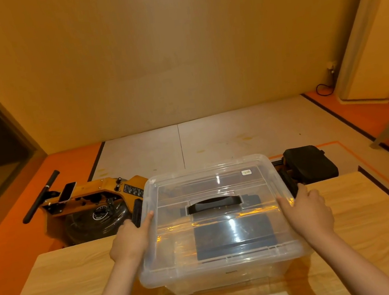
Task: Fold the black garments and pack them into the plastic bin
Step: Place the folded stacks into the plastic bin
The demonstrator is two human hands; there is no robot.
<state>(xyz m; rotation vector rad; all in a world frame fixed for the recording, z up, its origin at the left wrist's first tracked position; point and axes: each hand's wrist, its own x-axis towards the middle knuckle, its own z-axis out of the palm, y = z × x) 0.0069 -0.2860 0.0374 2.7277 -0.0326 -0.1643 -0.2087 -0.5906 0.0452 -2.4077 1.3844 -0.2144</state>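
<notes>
Bare forearms come in over the near edge of the wooden table and end at the task's thing, the clear plastic bin, which stands on the middle of the table toward its far edge. Its transparent lid covers it, with a black handle at the centre, and through the plastic a dark, flat, square-edged fold of black garment shows, lying inside. How many pieces are stacked there cannot be told. The left hand grips the lid's left rim, thumb laid along the top and fingers wrapped round the edge mostly out of sight; the right hand grips the right rim in the same way. Whether the lid is fully seated cannot be told. No loose clothing shows on the table, so the folding and packing look done and the task seems at or near its end, with at most the lid to press home. Beyond the table's far edge, on the floor, lies an orange rowing machine with a phone propped on it and a black seat toward the far right corner.
</notes>
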